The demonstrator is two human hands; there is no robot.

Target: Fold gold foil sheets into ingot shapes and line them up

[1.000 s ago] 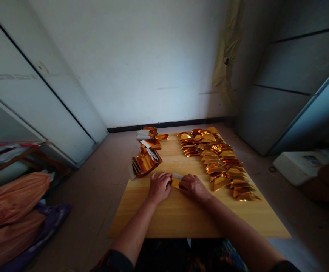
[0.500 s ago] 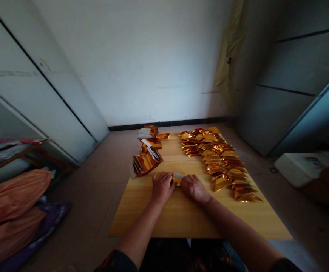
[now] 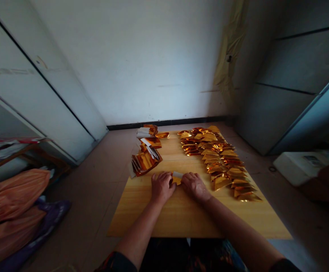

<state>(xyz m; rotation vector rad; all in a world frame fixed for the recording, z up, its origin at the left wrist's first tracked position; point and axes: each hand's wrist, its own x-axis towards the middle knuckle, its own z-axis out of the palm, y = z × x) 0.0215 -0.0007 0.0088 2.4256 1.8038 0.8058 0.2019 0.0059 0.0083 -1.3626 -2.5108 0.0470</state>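
Note:
Between my two hands, low over the wooden table, is a sheet of gold foil paper with a pale strip along its far side. My left hand is closed on the sheet's left end, fingers curled over it. At the right end, my right hand grips it with bent fingers. Part of the sheet is hidden under the fingers. Off to the right lie rows of folded gold paper pieces. Beyond my left hand sits a curved stack of gold foil sheets.
More foil sheets lie at the table's far left corner, with one folded piece beside them. Orange bags are on the floor at left. A white box stands on the right. The white wall closes off the far side.
Both hands stay at nearly the same spot with the foil paper. My fingers have shifted slightly on it, and a bit more of its gold face shows. The view has moved a little.

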